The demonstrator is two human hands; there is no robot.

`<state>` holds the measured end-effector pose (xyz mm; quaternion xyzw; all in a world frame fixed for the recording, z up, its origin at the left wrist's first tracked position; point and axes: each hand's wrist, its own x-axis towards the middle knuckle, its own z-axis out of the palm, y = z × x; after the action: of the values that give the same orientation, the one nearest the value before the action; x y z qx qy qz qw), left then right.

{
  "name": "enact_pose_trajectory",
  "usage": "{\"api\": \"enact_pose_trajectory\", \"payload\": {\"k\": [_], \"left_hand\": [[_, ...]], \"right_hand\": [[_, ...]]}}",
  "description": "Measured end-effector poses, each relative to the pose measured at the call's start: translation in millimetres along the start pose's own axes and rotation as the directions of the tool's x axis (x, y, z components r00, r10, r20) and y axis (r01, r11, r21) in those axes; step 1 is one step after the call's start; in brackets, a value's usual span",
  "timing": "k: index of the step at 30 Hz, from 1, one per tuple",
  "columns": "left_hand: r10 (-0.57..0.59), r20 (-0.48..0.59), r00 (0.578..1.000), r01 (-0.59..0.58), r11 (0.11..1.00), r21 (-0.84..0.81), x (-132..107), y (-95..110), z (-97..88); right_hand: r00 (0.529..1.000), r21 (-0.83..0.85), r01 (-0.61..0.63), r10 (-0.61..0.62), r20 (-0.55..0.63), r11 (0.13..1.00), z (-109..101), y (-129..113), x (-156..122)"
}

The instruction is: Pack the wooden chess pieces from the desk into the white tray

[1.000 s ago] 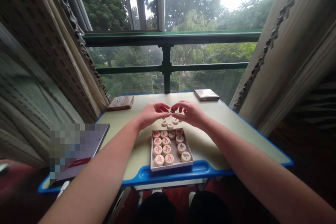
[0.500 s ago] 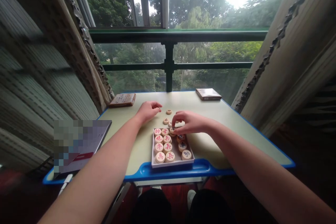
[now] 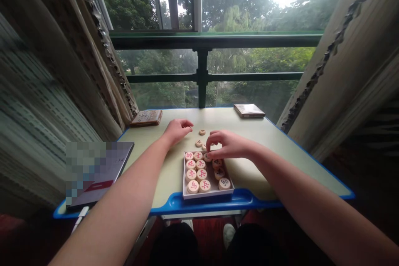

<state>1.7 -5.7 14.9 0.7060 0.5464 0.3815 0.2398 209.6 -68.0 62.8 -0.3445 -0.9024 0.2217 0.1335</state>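
An open white box [image 3: 208,195] at the table's near edge holds round wooden Chinese chess pieces, red-marked ones [image 3: 191,174] on the left and black-marked ones [image 3: 224,183] on the right. My right hand [image 3: 229,144] is over the box's far side, thumb and forefinger bent around a Chinese chess piece [image 3: 206,157] in the far row. The fingers partly cover its marking. Beyond the box, a few loose pieces [image 3: 198,143] lie on the table, one of them partly behind my right fingers. My left hand [image 3: 178,130] rests left of these, fingers loosely curved and apart, holding nothing.
The pale table [image 3: 264,174] has a blue rim with a molded tray [image 3: 177,202] in front. A brown box [image 3: 147,117] lies at the far left, a flat case [image 3: 249,110] at the far right. A dark, partly blurred notebook-like item [image 3: 106,174] lies left, near a white cable [image 3: 81,214].
The piece at my right fingers sits slightly lower, in the box's far row. My left hand keeps its place on the table. The whole view has shifted a little.
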Motion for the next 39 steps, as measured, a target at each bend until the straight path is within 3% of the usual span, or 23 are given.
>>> {"api": "enact_pose_trajectory", "payload": {"k": [21,30,39], "left_hand": [[-0.012,-0.014,1.000,0.012,1.000,0.008,-1.8,5.7,-1.6],[0.017,0.013,1.000,-0.017,1.000,0.023,1.9,-1.9,2.5],[0.018,-0.003,1.000,-0.017,0.999,0.042,2.0,-2.7,0.2]], "right_hand": [[0.999,-0.079,0.013,-0.016,-0.034,0.997,5.0,-7.4,-1.3],[0.971,-0.183,0.223,-0.201,0.130,0.958,5.3,-20.2,-11.7],[0.968,-0.232,0.230,-0.197,0.159,0.945,7.6,-20.2,-9.8]]}}
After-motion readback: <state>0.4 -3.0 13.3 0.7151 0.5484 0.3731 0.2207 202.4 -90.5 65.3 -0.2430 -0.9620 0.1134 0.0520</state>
